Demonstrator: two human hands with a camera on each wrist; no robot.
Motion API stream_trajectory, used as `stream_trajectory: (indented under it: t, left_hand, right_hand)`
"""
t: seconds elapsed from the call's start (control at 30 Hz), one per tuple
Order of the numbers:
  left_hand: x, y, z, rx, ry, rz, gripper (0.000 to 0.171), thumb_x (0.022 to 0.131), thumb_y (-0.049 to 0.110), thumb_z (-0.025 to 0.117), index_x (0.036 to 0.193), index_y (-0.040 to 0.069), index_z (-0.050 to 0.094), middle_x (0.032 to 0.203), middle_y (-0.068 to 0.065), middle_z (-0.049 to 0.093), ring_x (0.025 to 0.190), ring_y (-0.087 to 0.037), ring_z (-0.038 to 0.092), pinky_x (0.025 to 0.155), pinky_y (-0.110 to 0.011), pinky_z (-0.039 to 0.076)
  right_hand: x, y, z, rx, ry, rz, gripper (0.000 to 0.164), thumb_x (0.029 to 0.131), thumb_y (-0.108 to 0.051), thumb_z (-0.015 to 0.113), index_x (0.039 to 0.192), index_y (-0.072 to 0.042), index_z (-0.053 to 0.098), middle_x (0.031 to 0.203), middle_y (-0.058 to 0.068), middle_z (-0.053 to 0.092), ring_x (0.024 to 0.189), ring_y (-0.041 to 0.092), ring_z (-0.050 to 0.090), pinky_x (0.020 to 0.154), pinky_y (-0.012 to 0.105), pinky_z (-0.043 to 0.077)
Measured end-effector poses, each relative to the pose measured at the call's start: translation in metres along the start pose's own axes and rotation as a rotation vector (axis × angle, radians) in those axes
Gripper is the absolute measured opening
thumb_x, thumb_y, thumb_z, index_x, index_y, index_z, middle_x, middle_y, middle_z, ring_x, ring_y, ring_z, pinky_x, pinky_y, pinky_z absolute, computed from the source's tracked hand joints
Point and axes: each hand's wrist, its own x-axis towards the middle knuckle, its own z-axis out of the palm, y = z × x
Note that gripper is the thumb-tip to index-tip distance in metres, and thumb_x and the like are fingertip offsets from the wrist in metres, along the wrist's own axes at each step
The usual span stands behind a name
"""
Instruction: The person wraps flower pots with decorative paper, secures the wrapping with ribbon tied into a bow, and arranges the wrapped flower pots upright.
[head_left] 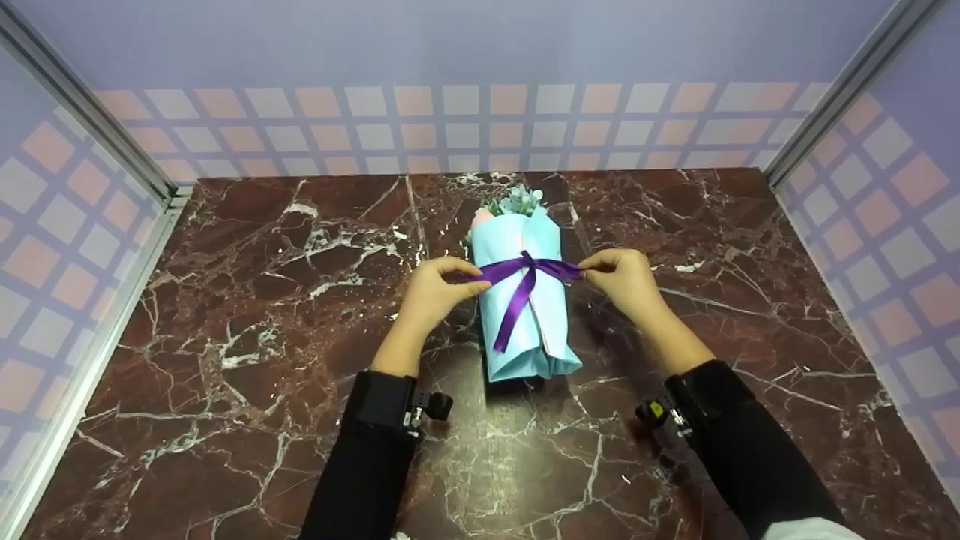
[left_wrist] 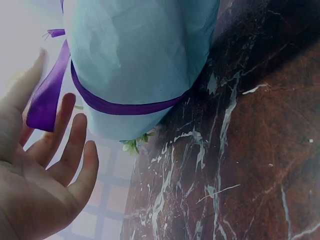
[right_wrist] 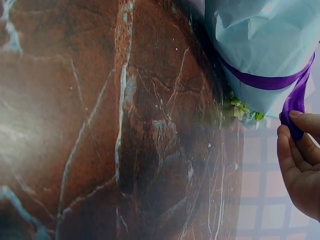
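A bouquet (head_left: 551, 307) wrapped in light blue paper lies on the marble-patterned table, its blue and pink flowers (head_left: 520, 200) at the far end. Purple ribbon (head_left: 516, 309) circles its middle and is knotted on top, one tail hanging down over the paper. On the left side, my left hand (head_left: 435, 289) has a strip of ribbon (left_wrist: 47, 102) between its spread thumb and fingers; they do not visibly close on it. From the other side, my right hand (head_left: 622, 277) pinches another stretch of ribbon (right_wrist: 295, 97) between thumb and fingers, drawn off sideways from the knot.
Dark red-brown table (head_left: 262, 420) with white veins surrounds the bouquet. Lavender walls (head_left: 450, 45) with a pink and white check band enclose its back and sides. Small pale specks lie about the surface. Each wrist wears a strapped camera (head_left: 437, 406).
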Motion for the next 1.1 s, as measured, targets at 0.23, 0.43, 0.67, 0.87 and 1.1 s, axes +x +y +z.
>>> stream_trajectory:
  t: [0.23, 0.43, 0.67, 0.87, 1.1]
  left_hand:
    - [0.0014, -0.0014, 0.0002, 0.005, 0.082, -0.014, 0.013, 0.084, 0.013, 0.078, 0.090, 0.002, 0.074, 0.091, -0.008, 0.071, 0.074, -0.016, 0.063, 0.065, -0.023, 0.052]
    - [0.0009, -0.0028, 0.0008, -0.025, 0.070, -0.002, 0.011, 0.089, 0.010, 0.071, 0.091, -0.001, 0.070, 0.088, -0.008, 0.069, 0.079, -0.018, 0.063, 0.069, -0.024, 0.051]
    - [0.0004, -0.0028, 0.0019, -0.074, 0.065, 0.018, 0.009, 0.091, 0.004, 0.067, 0.091, -0.004, 0.066, 0.093, -0.011, 0.066, 0.091, -0.024, 0.060, 0.083, -0.031, 0.050]
    - [-0.0014, -0.0053, 0.0022, -0.130, 0.074, 0.021, 0.007, 0.092, 0.002, 0.064, 0.091, -0.005, 0.062, 0.093, -0.011, 0.062, 0.089, -0.019, 0.057, 0.080, -0.027, 0.048]
    - [-0.0046, -0.0086, 0.0022, -0.280, 0.055, -0.014, 0.008, 0.097, 0.000, 0.056, 0.096, -0.008, 0.054, 0.088, -0.012, 0.062, 0.081, -0.017, 0.062, 0.075, -0.023, 0.050]
  right_hand:
    - [-0.0003, 0.0011, -0.0003, 0.008, 0.001, 0.008, 0.010, 0.084, 0.006, 0.069, 0.090, 0.003, 0.076, 0.088, 0.016, 0.072, 0.063, 0.016, 0.055, 0.052, 0.018, 0.045]
    - [0.0001, 0.0005, 0.0000, -0.006, 0.010, 0.009, 0.010, 0.083, 0.005, 0.070, 0.089, 0.001, 0.077, 0.088, 0.015, 0.072, 0.064, 0.016, 0.056, 0.051, 0.018, 0.044]
    - [0.0000, 0.0020, 0.0009, -0.020, 0.017, -0.003, 0.009, 0.083, 0.006, 0.071, 0.088, 0.001, 0.077, 0.087, 0.015, 0.073, 0.063, 0.016, 0.055, 0.051, 0.018, 0.042]
    - [-0.0006, 0.0029, 0.0008, -0.014, 0.012, 0.006, 0.008, 0.083, 0.005, 0.071, 0.088, 0.001, 0.077, 0.087, 0.015, 0.073, 0.062, 0.015, 0.054, 0.050, 0.018, 0.042]
    - [-0.0011, 0.0032, 0.0002, -0.014, 0.013, 0.017, 0.008, 0.083, 0.005, 0.070, 0.087, 0.001, 0.077, 0.086, 0.015, 0.073, 0.058, 0.012, 0.052, 0.048, 0.019, 0.041]
